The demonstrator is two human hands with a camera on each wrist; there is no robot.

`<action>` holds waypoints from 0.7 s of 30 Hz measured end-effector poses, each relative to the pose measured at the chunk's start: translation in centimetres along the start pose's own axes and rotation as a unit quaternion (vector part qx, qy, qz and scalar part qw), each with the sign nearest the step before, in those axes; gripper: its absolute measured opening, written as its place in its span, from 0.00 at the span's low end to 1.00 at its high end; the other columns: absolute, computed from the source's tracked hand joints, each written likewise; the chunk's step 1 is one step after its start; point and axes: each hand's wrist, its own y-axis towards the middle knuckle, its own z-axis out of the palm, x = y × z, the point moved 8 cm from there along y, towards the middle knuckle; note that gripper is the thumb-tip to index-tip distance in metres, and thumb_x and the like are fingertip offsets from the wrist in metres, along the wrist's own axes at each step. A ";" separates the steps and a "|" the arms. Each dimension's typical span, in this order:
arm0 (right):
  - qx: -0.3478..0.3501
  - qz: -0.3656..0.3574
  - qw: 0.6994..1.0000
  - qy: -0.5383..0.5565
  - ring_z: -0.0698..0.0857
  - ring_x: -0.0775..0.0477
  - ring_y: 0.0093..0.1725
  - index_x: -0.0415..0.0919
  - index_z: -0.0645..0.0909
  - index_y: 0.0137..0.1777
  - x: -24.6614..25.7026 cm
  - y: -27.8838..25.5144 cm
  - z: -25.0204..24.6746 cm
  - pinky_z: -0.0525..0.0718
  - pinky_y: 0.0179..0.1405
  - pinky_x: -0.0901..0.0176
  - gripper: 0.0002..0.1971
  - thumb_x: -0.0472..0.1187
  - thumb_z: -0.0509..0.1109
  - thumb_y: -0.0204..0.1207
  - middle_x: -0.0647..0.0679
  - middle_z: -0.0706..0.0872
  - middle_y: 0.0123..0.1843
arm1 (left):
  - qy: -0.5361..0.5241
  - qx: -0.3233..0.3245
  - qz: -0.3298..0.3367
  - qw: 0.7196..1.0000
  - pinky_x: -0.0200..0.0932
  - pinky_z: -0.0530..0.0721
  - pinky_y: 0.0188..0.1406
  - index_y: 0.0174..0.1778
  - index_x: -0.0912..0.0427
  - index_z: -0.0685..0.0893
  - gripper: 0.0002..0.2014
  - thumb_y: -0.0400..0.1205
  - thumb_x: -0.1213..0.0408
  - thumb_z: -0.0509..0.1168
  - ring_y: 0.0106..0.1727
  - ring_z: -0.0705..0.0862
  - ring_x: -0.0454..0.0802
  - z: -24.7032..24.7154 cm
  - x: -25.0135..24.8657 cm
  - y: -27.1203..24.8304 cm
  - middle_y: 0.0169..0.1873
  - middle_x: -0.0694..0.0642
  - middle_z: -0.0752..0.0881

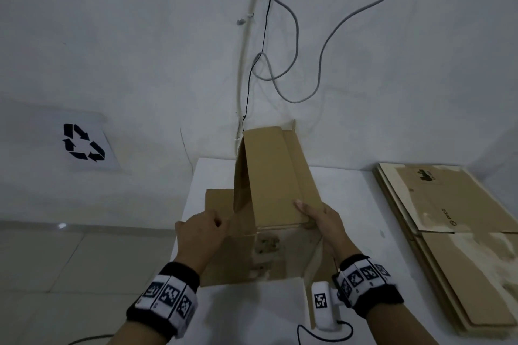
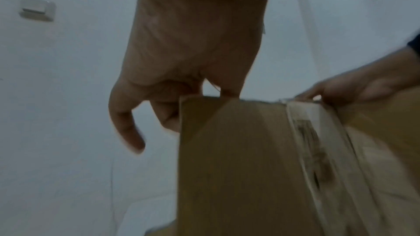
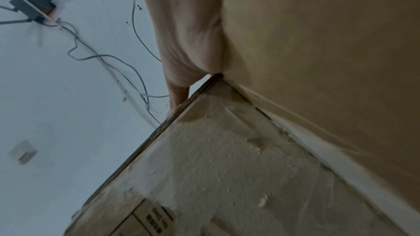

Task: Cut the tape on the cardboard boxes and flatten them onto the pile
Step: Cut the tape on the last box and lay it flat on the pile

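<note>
So there's a white table (image 1: 350, 185) pushed up against a white wall (image 1: 140, 36), with a bunch of grey cables (image 1: 294, 22) dangling in loops down the wall. A sheet with a black recycling symbol (image 1: 83, 142) is stuck lower left on the wall. Tiled floor (image 1: 56, 260) to the left. Wrist views catch a light switch (image 2: 37, 9) and a dark little box (image 3: 31, 4) where cables meet.
</note>
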 end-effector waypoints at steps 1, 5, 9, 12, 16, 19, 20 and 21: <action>0.004 -0.001 1.000 -0.004 0.88 0.48 0.57 0.40 0.82 0.68 0.1 0.2 0.2 0.85 0.64 0.51 0.33 0.53 0.84 0.65 0.49 0.90 0.58 | 0.029 0.031 -0.008 0.999 0.42 0.68 0.47 0.35 0.49 0.75 0.16 0.86 0.46 0.55 0.40 0.81 0.45 0.3 -0.1 0.5 0.37 0.47 0.83; 0.013 0.006 0.999 -0.029 0.87 0.48 0.59 0.40 0.81 0.70 -0.1 0.8 0.7 0.83 0.67 0.48 0.40 0.58 0.85 0.60 0.49 0.89 0.60 | -0.025 0.148 -0.041 0.988 0.38 0.71 0.42 0.36 0.54 0.74 0.16 0.87 0.51 0.54 0.44 0.80 0.49 1.4 -2.4 0.9 0.43 0.53 0.83; 0.008 0.018 0.999 -0.036 0.87 0.46 0.60 0.41 0.78 0.73 -0.5 1.3 1.1 0.84 0.67 0.45 0.56 0.69 0.86 0.45 0.48 0.88 0.63 | -0.072 0.198 -0.010 0.978 0.33 0.66 0.26 0.34 0.54 0.70 0.19 0.90 0.54 0.47 0.31 0.67 0.39 1.6 -5.2 -0.6 0.33 0.49 0.72; 0.010 0.021 0.999 -0.034 0.87 0.46 0.61 0.41 0.77 0.74 -0.6 1.8 1.1 0.84 0.67 0.45 0.60 0.71 0.86 0.40 0.48 0.88 0.63 | -0.095 0.252 -0.022 0.963 0.38 0.73 0.43 0.51 0.61 0.81 0.20 0.91 0.55 0.46 0.30 0.69 0.41 2.1 -4.9 0.3 0.36 0.54 0.77; 0.018 0.012 0.999 -0.033 0.88 0.47 0.59 0.40 0.79 0.72 -0.3 1.9 1.3 0.84 0.67 0.46 0.57 0.69 0.86 0.41 0.48 0.89 0.61 | -0.143 0.281 0.006 0.949 0.45 0.80 0.50 0.56 0.61 0.78 0.18 0.84 0.49 0.55 0.47 0.82 0.53 2.7 -5.2 5.0 0.49 0.60 0.84; 0.023 0.014 0.999 -0.028 0.88 0.46 0.59 0.40 0.79 0.71 -0.1 2.0 1.6 0.84 0.66 0.46 0.56 0.67 0.86 0.42 0.48 0.89 0.61 | -0.166 0.226 -0.007 0.960 0.52 0.77 0.62 0.66 0.64 0.72 0.19 0.85 0.55 0.56 0.63 0.78 0.60 2.0 -5.5 9.3 0.65 0.63 0.78; 0.026 0.017 0.999 -0.027 0.88 0.46 0.59 0.40 0.79 0.71 -0.1 2.1 1.7 0.84 0.66 0.45 0.55 0.67 0.86 0.43 0.47 0.89 0.61 | -0.166 0.209 -0.008 0.964 0.55 0.75 0.67 0.72 0.65 0.69 0.22 0.85 0.56 0.57 0.68 0.75 0.62 1.8 -5.7 10.5 0.70 0.64 0.74; 0.028 0.017 0.999 -0.026 0.88 0.46 0.59 0.40 0.79 0.71 0.0 2.0 1.8 0.84 0.66 0.45 0.55 0.67 0.86 0.43 0.47 0.89 0.61 | -0.161 0.198 -0.012 0.967 0.57 0.71 0.73 0.78 0.65 0.63 0.27 0.85 0.55 0.58 0.74 0.70 0.63 1.4 -5.8 11.3 0.77 0.65 0.68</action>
